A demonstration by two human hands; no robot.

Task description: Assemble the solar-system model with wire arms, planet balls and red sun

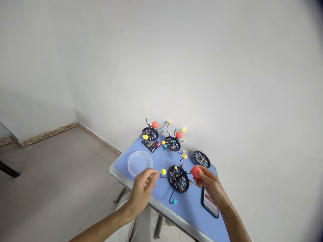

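Note:
My right hand [208,181] is closed around a red ball [196,171], holding it with the fingertips above the table. Just left of it stands a solar system model [178,179] with a round black printed base and dark curved arms carrying small coloured balls. My left hand [145,186] is curled in a pinch beside the model's yellow ball [163,171]; whatever is between its fingertips, if anything, is hidden. A blue ball [174,201] sits at the end of the model's front arm.
Two similar models with red centre balls [154,124] [179,134] stand at the back of the blue table [161,195]. A clear round dish [139,163] lies at left, a dark card [150,146] behind it. At right are a black disc [202,159] and a phone [210,203].

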